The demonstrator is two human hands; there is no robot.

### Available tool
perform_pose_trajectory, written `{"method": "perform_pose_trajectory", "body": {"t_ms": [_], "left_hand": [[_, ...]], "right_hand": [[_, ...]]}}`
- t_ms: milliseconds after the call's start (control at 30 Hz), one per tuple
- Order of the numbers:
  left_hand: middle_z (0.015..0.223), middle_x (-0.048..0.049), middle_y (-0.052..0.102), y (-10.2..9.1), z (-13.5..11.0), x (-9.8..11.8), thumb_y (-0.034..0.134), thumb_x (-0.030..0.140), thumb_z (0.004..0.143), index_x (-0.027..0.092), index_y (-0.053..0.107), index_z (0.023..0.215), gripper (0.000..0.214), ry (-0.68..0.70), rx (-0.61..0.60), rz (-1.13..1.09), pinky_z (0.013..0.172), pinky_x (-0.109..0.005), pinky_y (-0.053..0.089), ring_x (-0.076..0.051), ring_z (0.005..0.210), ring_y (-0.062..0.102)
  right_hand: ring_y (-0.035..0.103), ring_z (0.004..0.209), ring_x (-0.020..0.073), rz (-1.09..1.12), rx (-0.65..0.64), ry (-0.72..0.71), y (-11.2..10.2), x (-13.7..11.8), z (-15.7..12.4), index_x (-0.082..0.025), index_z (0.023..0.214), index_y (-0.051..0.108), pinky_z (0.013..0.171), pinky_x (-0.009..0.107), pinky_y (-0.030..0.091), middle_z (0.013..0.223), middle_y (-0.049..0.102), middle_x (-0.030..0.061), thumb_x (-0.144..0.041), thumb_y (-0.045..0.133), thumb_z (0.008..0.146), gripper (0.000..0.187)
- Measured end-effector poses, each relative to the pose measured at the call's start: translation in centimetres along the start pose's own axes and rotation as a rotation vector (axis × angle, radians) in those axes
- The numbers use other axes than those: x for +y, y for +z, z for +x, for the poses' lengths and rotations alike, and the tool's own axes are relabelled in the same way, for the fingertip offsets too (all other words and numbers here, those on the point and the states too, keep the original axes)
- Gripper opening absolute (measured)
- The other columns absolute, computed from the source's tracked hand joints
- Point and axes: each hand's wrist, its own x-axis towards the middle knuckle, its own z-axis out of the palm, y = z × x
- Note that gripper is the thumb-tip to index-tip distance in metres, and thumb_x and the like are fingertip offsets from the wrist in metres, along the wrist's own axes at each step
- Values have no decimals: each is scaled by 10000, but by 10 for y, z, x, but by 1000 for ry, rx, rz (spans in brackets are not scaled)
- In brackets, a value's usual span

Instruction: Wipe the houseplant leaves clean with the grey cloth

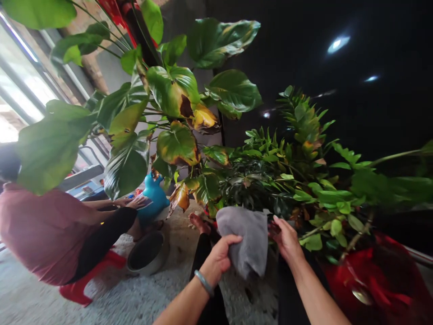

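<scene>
My left hand (221, 256) grips a soft grey cloth (248, 239), thumb lying on top of it and the other fingers curled beneath. The cloth hangs in a loose fold in front of my knees. To its right is my right hand (287, 241), thumb raised and apart from the partly curled, shadowed fingers; I see nothing held in it. Its fingertips are close to the cloth's right edge and the low green foliage (270, 180); whether they touch either is unclear. A pale bangle (204, 283) circles my left wrist.
A tall plant with browned, yellowing leaves (179, 144) leans in overhead. At right stands a shiny red pot (379, 284). On the left, a person in a pink top (40, 230) sits on a red stool (77, 280), near a grey bucket (149, 255) and a blue rounded object (154, 198).
</scene>
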Motion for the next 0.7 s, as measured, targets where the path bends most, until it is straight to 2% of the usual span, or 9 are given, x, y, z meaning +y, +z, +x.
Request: {"method": "perform_pose_trajectory", "body": {"t_ms": [100, 267, 400, 500, 600, 700], "left_hand": [[571, -64, 694, -16, -13, -15, 493, 14, 738, 19, 632, 1039, 332, -75, 72, -1, 783, -364, 555, -237, 577, 689], [577, -74, 691, -27, -13, -6, 531, 15, 670, 20, 639, 980, 328, -40, 83, -64, 776, -386, 542, -257, 588, 684], [629, -89, 705, -41, -10, -10, 590, 53, 625, 76, 669, 866, 256, -38, 30, 24, 842, -392, 515, -276, 727, 700], [641, -73, 715, -47, -22, -9, 617, 78, 568, 122, 689, 775, 224, -67, -61, 198, 832, -366, 505, -264, 764, 697], [686, -37, 737, -37, -41, 12, 652, 53, 446, 154, 702, 758, 332, 9, -174, 346, 711, -335, 519, -242, 694, 682], [721, -48, 748, -5, -50, 50, 715, 53, 418, 131, 714, 764, 355, 186, -240, 359, 655, -318, 525, -218, 637, 665]], "right_hand": [[618, 567, 168, 4, 87, -73, -1, 3, 4, -218, 585, 582, 407, 245, 482, 554, 622, -35, -481, 847, 410, 412], [614, 667, 172, -18, 227, -220, -2, 7, 14, -217, 549, 545, 478, 255, 514, 595, 584, -42, -531, 834, 399, 452], [624, 779, 191, -58, 287, -324, -4, 4, 26, -208, 549, 569, 548, 271, 518, 776, 649, 3, -508, 835, 416, 422], [637, 762, 199, -77, 282, -369, -4, 1, 32, -209, 567, 594, 584, 289, 516, 757, 667, 14, -492, 829, 456, 384], [597, 557, 168, -73, 259, -365, -2, -3, 33, -209, 542, 589, 490, 282, 479, 559, 615, -17, -484, 842, 422, 393], [502, 400, 127, -43, 242, -331, -1, -7, 31, -215, 495, 539, 408, 264, 432, 398, 513, -59, -501, 852, 359, 444]]}}
